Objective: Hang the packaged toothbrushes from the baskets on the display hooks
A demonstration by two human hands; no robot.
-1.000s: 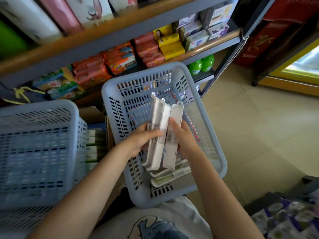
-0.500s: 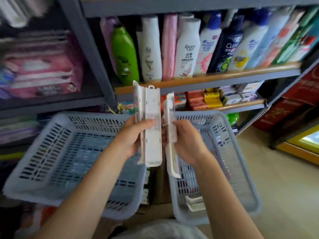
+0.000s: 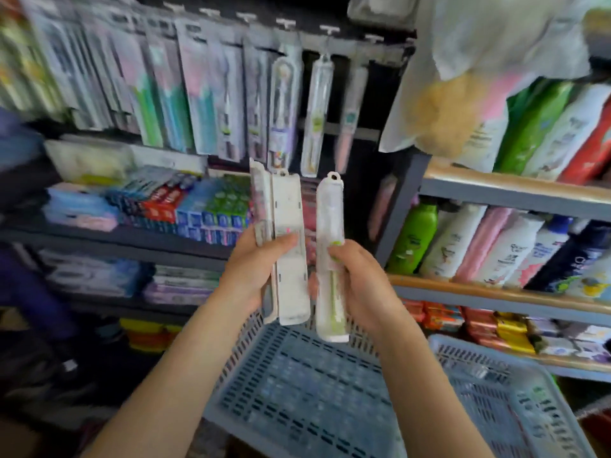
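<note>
Packs in transit to display hooks (image 3: 329, 29) at 12 o'clock: left hand (image 3: 256, 269) gripping two toothbrush packs (image 3: 287, 246), right hand (image 3: 360, 279) gripping one green-handled pack (image 3: 330, 223); next, threading its hang-hole onto a hook.

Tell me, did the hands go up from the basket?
Yes. Both hands rose from inside the basket and now hold the packs above its rim, near the hooks.

Motion-smeared: hanging carded toothbrush packs (image 3: 165, 94) upper left, print unreadable. Cut by right frame edge: pale blue slotted plastic basket (image 3: 515, 401). Partly hidden behind left hand (image 3: 254, 269): rear white toothbrush packs (image 3: 261, 206), count unclear.
</note>
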